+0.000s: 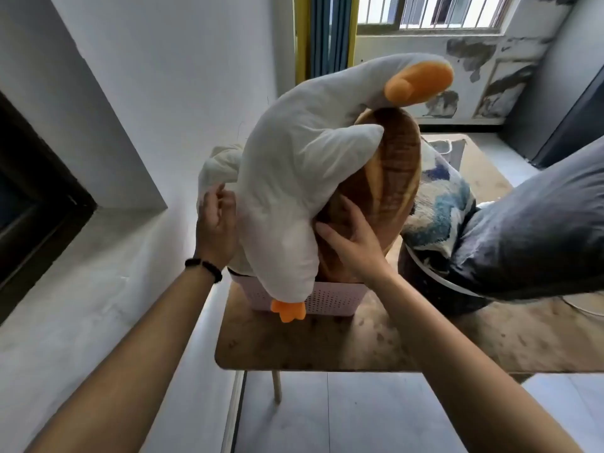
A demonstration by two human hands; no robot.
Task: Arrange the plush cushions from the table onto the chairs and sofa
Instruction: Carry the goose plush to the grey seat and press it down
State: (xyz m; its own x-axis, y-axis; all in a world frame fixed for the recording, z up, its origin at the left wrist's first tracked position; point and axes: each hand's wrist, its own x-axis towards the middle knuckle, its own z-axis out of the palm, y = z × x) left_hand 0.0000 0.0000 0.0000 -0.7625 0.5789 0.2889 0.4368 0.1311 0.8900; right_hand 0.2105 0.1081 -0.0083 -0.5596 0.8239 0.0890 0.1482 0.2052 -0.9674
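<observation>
A big white goose plush (294,178) with an orange beak and orange foot stands up out of a pink perforated basket (327,300) on the wooden table (327,341). Behind it leans a brown bread-shaped cushion (389,165). My left hand (215,227) presses on the goose's left side, next to a white wing. My right hand (354,243) lies flat against the brown cushion, fingers spread, beside the goose's body. To the right, a blue-and-white patterned cushion (438,204) and a dark grey pillow (536,230) sit in a dark round basket (425,279).
The table's near-left corner is close to a grey wall ledge (98,273) on the left. A white bin (447,148) stands at the far end of the table. Curtains (323,34) and a window (434,11) are behind. Grey floor tiles (359,413) lie below.
</observation>
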